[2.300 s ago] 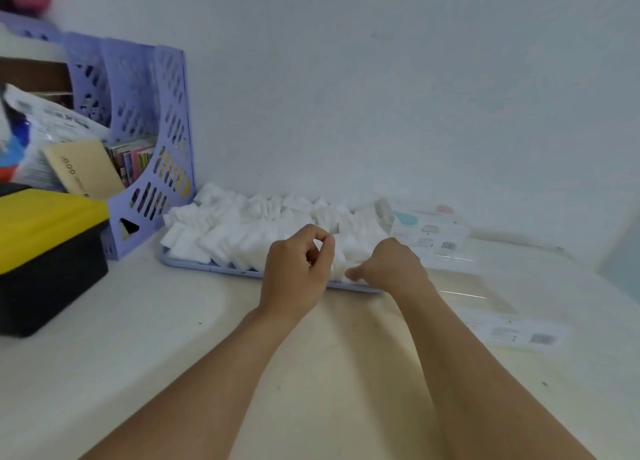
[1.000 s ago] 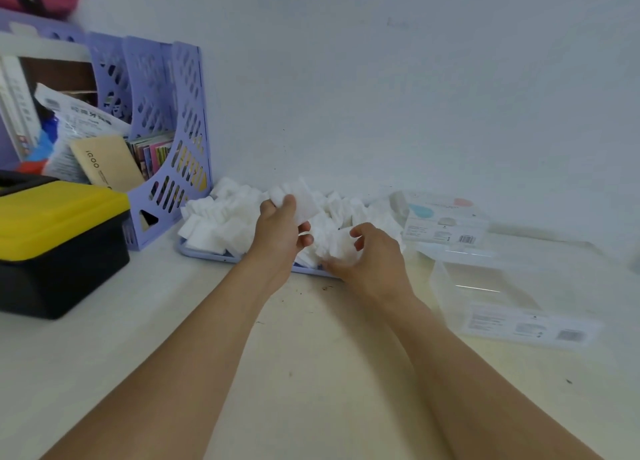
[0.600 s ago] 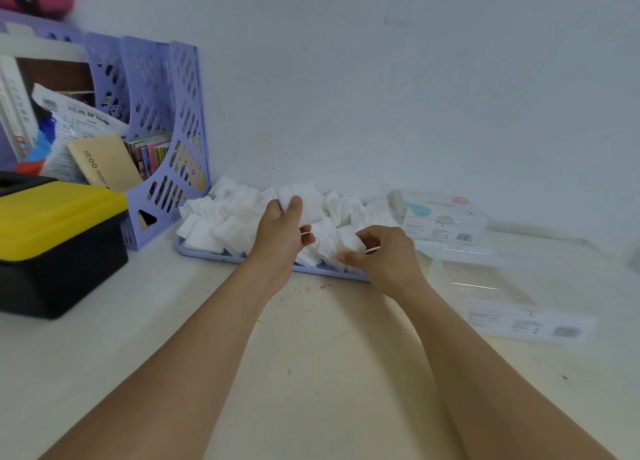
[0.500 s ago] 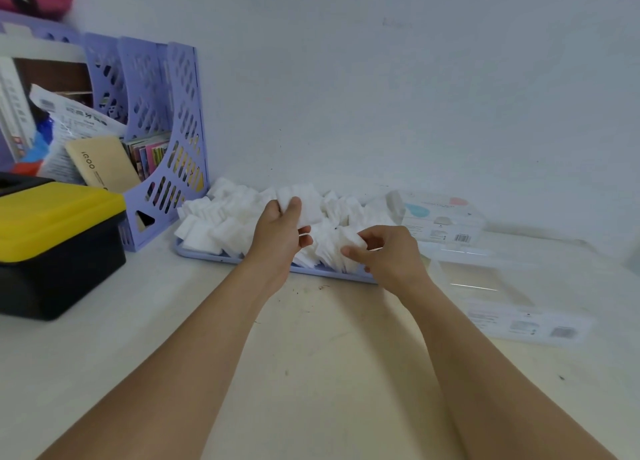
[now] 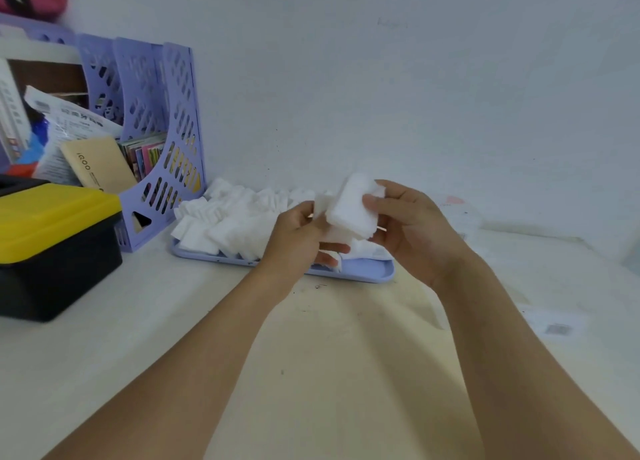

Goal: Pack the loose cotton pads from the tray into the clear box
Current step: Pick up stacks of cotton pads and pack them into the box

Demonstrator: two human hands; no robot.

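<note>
Both forearms reach in from the near edge over the cream table [image 5: 329,373]. The left hand [image 5: 298,234] and right hand [image 5: 412,231] are raised close together just above the near rim of the tray [image 5: 360,272], and both grip one stack [image 5: 351,210] of white cotton pads between them. The right hand's thumb lies across the stack's upper face with its fingers curled behind; the left hand's fingers curl under and against the stack's left side, pinching a further pad or two there (the exact count cannot be told).

The tray is lilac and lies flat on the table. Its right end is bare; the rest is heaped with loose pads [image 5: 235,217].

Right of the tray, the clear box [image 5: 554,321] lies on the table, blurred, with only a barcode label plain. Its contents cannot be told.

Left of the tray stands a black bin [image 5: 52,251] with a yellow lid. Beyond it, a lilac file rack [image 5: 162,141] holds papers and booklets. The wall [image 5: 415,78] behind the tray is pale.
</note>
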